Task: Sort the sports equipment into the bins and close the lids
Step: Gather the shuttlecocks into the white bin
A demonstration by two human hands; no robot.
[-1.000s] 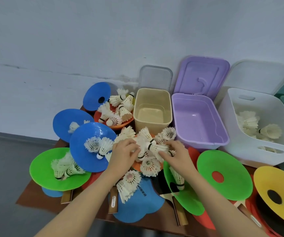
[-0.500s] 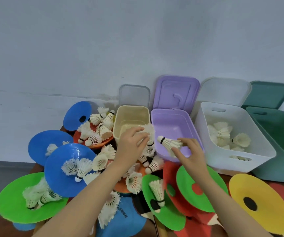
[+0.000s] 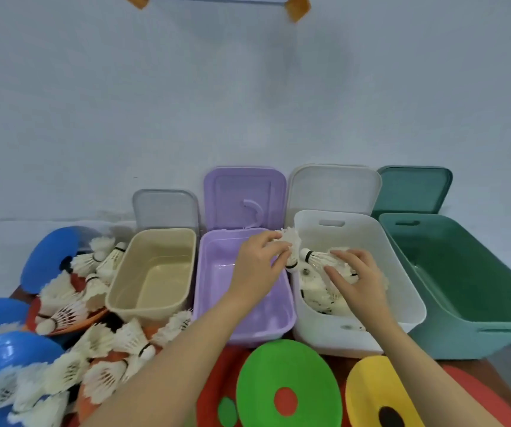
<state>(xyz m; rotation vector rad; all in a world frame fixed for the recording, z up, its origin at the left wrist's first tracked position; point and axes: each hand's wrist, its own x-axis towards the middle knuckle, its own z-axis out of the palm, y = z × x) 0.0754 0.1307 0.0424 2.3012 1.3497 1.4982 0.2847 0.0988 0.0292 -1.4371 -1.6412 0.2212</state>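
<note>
Four open bins stand in a row: beige [image 3: 115,298], purple [image 3: 211,306], white [image 3: 414,303] and green [image 3: 494,337]. My left hand [image 3: 258,266] is over the purple bin's right edge, closed on a bunch of white shuttlecocks [image 3: 291,245] at the white bin's left rim. My right hand [image 3: 359,280] is inside the white bin, fingers around a shuttlecock [image 3: 312,257] above the pile of shuttlecocks [image 3: 315,292] lying there. Several more shuttlecocks [image 3: 106,359] lie on the table at the left.
Each bin's lid leans on the wall behind it: clear [image 3: 166,208], purple [image 3: 245,197], white [image 3: 334,186], green [image 3: 411,188]. Blue cones [image 3: 47,257], an orange cone [image 3: 72,323], a green cone [image 3: 288,383], a yellow cone [image 3: 377,392] and red cones [image 3: 476,392] crowd the near table.
Both hands lifted shuttlecocks from the pile at the left and carried them right, past the purple bin to the white bin. The view swung right and upward.
</note>
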